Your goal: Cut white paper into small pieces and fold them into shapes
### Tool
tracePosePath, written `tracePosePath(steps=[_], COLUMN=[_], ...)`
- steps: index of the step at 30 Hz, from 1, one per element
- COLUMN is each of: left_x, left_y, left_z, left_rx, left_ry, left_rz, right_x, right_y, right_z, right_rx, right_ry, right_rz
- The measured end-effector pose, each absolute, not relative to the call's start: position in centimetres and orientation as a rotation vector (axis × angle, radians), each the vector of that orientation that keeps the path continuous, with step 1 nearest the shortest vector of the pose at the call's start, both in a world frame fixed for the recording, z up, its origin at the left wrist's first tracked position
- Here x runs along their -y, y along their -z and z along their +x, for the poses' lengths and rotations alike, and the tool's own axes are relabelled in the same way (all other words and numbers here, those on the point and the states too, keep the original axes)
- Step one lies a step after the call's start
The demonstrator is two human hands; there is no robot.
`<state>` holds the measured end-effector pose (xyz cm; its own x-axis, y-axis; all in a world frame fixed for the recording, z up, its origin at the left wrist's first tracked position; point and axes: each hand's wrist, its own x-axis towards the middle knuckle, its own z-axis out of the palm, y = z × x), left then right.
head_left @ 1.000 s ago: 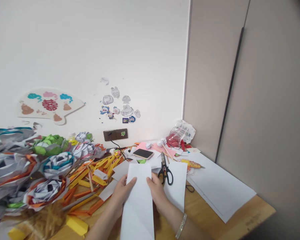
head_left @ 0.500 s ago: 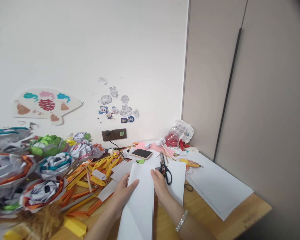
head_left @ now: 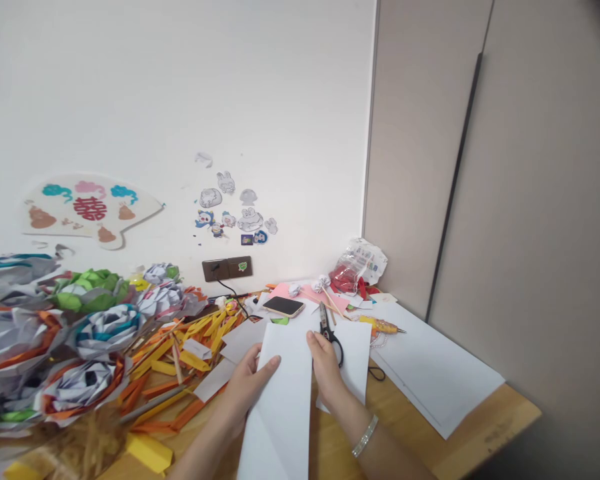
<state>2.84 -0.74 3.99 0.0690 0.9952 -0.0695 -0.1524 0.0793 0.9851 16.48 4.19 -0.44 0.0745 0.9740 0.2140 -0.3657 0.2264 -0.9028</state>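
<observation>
A folded white sheet of paper [head_left: 283, 407] is held up over the near part of the table, a slanting crease across its lower half. My left hand [head_left: 255, 380] grips its left edge, thumb flat on the front and fingers behind. At the upper right edge, my right hand [head_left: 326, 367] is closed, its thumb and fingertips at the paper's border; its other fingers are partly hidden. Black-handled scissors [head_left: 336, 345] lie just beyond my right hand, on another white sheet [head_left: 357, 360].
A phone [head_left: 283, 306] lies behind the paper. Yellow and orange paper strips [head_left: 180, 360] and several large paper flowers [head_left: 100, 327] cover the left. At right are a yellow pen [head_left: 380, 325], large white sheets [head_left: 445, 373] and the table edge. A plastic bag [head_left: 357, 267] stands by the wall.
My right hand has shifted slightly right, from over the paper's face to its edge. The folded paper's right layers now lie closer together. My left hand keeps its grip.
</observation>
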Motion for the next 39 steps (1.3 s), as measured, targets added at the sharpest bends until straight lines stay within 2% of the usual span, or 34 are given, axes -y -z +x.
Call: tracePosePath(steps=[17,25,33,39], left_x=[0.5,-1.3,-2.2,-1.9], left_y=[-3.6,-2.2,-1.2,-1.1], left_z=[3.0,1.7,0.6,0.2], left_rx=[-1.131,-1.203,-1.17,-1.196], left_ry=[-1.211,-1.346,-1.324,-1.312], left_rz=[1.078,1.053,1.13,1.205], right_x=[-3.5,-3.2,-3.5,-3.4], right_y=[0.9,1.4,2.0,2.3], right_z=[16.1,15.5,15.2,14.6], right_rx=[0.948,0.997,1.148,1.197], right_ry=[-1.163,-1.212,-1.046,-1.072], right_rz=[-0.754,-0.713,-0.863,-0.862])
